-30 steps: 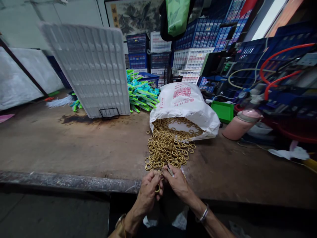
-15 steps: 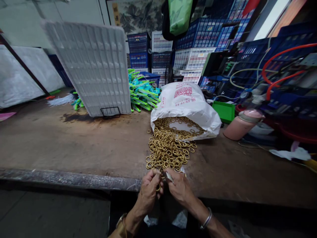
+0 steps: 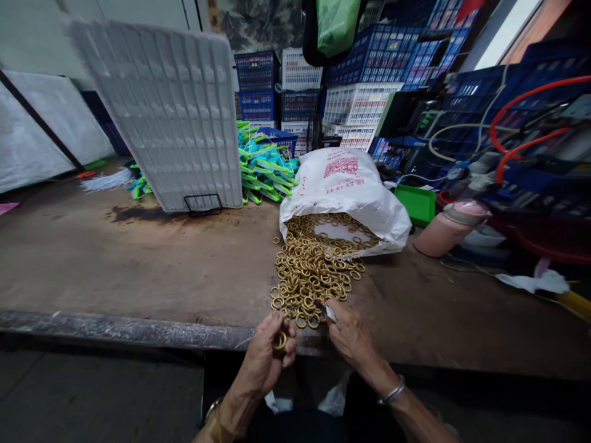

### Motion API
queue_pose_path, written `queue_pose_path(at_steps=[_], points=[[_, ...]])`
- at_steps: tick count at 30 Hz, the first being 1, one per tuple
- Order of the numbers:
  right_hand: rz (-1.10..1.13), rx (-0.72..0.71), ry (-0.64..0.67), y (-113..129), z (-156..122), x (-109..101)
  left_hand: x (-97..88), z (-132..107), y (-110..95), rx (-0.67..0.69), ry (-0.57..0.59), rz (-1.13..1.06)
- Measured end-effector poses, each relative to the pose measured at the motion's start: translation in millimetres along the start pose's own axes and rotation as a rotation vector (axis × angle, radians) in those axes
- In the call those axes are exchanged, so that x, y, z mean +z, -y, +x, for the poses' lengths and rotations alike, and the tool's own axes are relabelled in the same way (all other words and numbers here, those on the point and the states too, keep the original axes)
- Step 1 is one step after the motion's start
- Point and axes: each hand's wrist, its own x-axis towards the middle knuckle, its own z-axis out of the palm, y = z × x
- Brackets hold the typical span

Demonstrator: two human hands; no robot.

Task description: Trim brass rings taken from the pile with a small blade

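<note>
A heap of gold-coloured rings spills out of a white sack onto the wooden table. My left hand is at the table's front edge, fingers curled around gold rings; how many is hard to see. My right hand is at the near right side of the heap, closed on a small dark-tipped tool. Something white shows at its thumb. The tool's tip is over the rings, and the rest of it is hidden in my grip.
A ribbed white panel stands tilted in a black wire stand. Behind it lie green and blue plastic pieces. To the right are a green tray and a pink bottle. Stacked crates line the back.
My hands have come apart. The right one has moved right and forward to the heap with the tool; the left has drawn back slightly left, still holding rings. The view has shifted a little.
</note>
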Motion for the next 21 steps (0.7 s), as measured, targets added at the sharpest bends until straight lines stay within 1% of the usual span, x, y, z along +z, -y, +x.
queue_pose_path(at_steps=[4,7,11,16,21], points=[[0.056,-0.016,-0.009,11,-4,7,-10.8,4,1,-0.018,-0.008,-0.039],[0.061,-0.031,0.000,19,-4,11,-14.9,5,2,-0.048,0.000,-0.082],[0.056,-0.062,0.005,26,2,8,-18.7,7,2,-0.086,0.026,-0.144],[-0.032,-0.019,0.105,30,10,3,-26.8,10,7,-0.144,0.054,-0.219],[-0.063,0.033,0.132,26,12,4,-28.7,11,11,-0.120,0.031,-0.193]])
